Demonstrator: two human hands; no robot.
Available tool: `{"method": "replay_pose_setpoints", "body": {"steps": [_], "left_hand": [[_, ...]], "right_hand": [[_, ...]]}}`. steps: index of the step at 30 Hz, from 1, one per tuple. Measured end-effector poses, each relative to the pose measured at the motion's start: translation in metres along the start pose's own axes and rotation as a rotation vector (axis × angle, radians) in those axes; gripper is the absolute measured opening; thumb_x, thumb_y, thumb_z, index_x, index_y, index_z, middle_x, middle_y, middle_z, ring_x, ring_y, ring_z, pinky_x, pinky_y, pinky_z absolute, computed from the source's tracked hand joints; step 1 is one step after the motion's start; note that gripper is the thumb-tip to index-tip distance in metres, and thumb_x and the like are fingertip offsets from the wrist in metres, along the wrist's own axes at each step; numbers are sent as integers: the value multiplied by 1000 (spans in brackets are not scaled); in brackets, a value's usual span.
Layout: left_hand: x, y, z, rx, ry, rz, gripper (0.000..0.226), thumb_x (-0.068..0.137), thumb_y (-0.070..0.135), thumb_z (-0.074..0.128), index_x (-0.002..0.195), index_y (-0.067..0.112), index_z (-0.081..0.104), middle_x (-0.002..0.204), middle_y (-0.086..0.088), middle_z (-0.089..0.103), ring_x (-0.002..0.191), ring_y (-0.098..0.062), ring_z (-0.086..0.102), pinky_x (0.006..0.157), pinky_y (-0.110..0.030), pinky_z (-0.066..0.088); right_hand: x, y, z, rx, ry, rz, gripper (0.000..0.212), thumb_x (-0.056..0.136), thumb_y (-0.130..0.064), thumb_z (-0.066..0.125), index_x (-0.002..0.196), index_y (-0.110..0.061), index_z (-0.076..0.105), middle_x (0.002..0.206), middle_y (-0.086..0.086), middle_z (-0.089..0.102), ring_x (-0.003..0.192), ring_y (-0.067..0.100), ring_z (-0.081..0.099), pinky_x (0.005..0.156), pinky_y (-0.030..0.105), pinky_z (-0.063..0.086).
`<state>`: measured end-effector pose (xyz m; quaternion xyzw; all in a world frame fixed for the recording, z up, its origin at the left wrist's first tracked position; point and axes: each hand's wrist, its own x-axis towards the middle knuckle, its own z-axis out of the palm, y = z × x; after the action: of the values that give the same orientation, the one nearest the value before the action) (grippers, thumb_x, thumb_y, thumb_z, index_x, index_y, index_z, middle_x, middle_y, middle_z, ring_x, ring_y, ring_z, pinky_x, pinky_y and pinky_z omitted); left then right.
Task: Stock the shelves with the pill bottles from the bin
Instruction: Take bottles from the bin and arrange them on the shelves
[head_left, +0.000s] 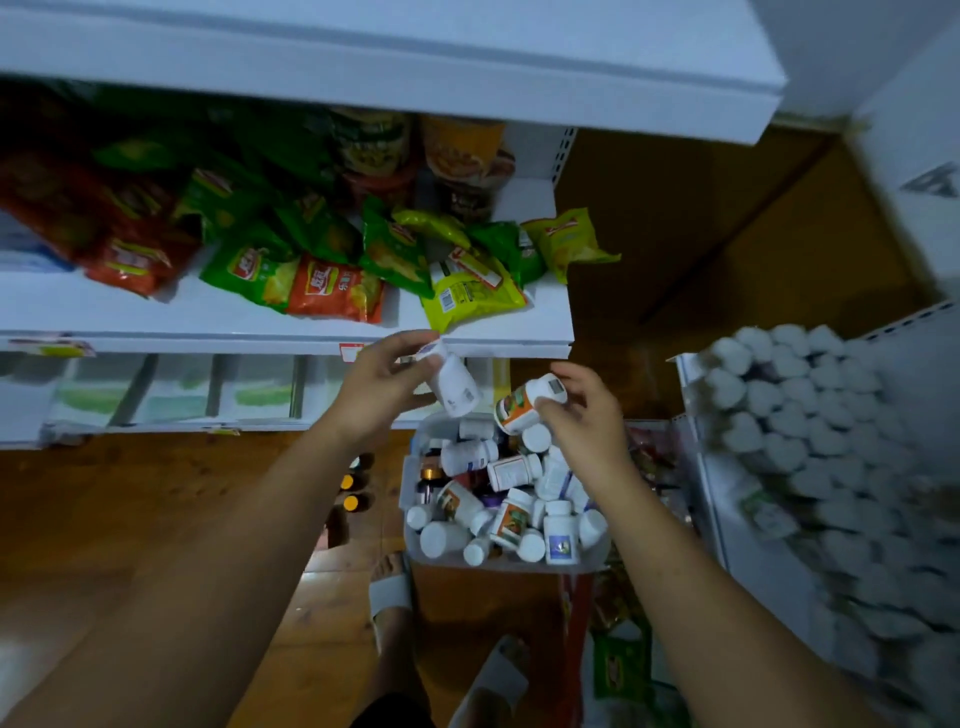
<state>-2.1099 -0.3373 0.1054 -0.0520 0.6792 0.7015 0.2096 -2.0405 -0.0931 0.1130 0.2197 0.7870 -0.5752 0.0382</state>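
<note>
A clear plastic bin on the floor is full of several white pill bottles. My left hand grips a white pill bottle above the bin's far edge, just under the front lip of the snack shelf. My right hand holds an orange-labelled pill bottle by its white cap end, tilted, over the bin. The two bottles are close together but apart.
Green, red and yellow snack bags crowd the shelf ahead. A white shelf unit at the right carries rows of white-capped bottles. Several brown bottles stand on the wooden floor left of the bin. My sandalled feet are below it.
</note>
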Motion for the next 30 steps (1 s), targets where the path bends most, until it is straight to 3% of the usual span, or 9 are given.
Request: {"method": "replay_pose_setpoints", "body": {"steps": [4, 7, 10, 14, 16, 19, 22, 25, 30], "left_hand": [[-42, 74, 31, -228, -26, 30, 30, 105, 20, 62, 135, 23, 68, 143, -4, 61, 126, -29, 62, 88, -49, 60], [-77, 129, 56, -475, -97, 26, 35, 109, 19, 53, 142, 19, 62, 135, -8, 66, 110, -25, 67, 87, -50, 58], [-118, 181, 84, -747, -203, -37, 35, 109, 25, 49, 141, 16, 61, 124, -7, 71, 103, -25, 70, 90, -52, 57], [-163, 225, 117, -764, -253, -102, 46, 107, 42, 49, 133, 9, 68, 121, -11, 70, 93, -26, 69, 73, -38, 56], [-182, 237, 132, -703, -273, -100, 55, 98, 52, 58, 131, 10, 72, 107, -10, 71, 85, -22, 68, 69, -33, 58], [-202, 246, 149, -615, -307, -68, 56, 87, 50, 67, 129, 13, 74, 87, -7, 69, 71, -15, 64, 65, -28, 59], [-212, 247, 160, -616, -359, -69, 59, 89, 49, 67, 130, 7, 73, 93, -10, 71, 77, -18, 67, 77, -33, 62], [-219, 248, 168, -620, -398, -115, 56, 96, 52, 59, 125, 8, 76, 109, -12, 74, 93, -22, 72, 90, -43, 61], [-223, 261, 172, -639, -499, -183, 52, 106, 52, 47, 123, 14, 77, 123, -6, 73, 88, -19, 62, 66, -31, 53]], "right_hand": [[-41, -68, -24, 411, 115, 1, 31, 93, -14, 68, 116, -36, 69, 121, 2, 69, 108, 22, 71, 86, 43, 62], [-71, -122, -52, 750, 110, 57, 28, 100, -4, 58, 119, -21, 71, 116, 11, 73, 103, 26, 73, 86, 49, 62], [-97, -169, -81, 948, 78, 50, 28, 102, -10, 52, 123, -10, 70, 107, 14, 75, 96, 29, 72, 87, 53, 59], [-130, -206, -111, 1051, 39, 31, 36, 103, -19, 52, 130, 3, 63, 117, 22, 68, 104, 33, 66, 95, 51, 54], [-148, -217, -125, 1068, -4, 22, 35, 104, -21, 53, 130, 1, 63, 124, 27, 67, 107, 33, 67, 102, 51, 53], [-175, -224, -144, 1072, -45, -1, 37, 103, -25, 54, 132, -3, 62, 133, 27, 65, 110, 33, 69, 104, 49, 54], [-195, -221, -158, 1114, -41, -26, 54, 90, -32, 64, 136, -5, 59, 135, 28, 64, 122, 36, 66, 105, 47, 55], [-211, -221, -165, 1088, -31, -63, 60, 83, -36, 65, 134, -4, 61, 131, 26, 67, 114, 32, 68, 100, 44, 58], [-225, -222, -168, 964, 69, -138, 58, 83, -40, 67, 131, -7, 66, 128, 25, 68, 109, 31, 69, 97, 46, 57]]}}
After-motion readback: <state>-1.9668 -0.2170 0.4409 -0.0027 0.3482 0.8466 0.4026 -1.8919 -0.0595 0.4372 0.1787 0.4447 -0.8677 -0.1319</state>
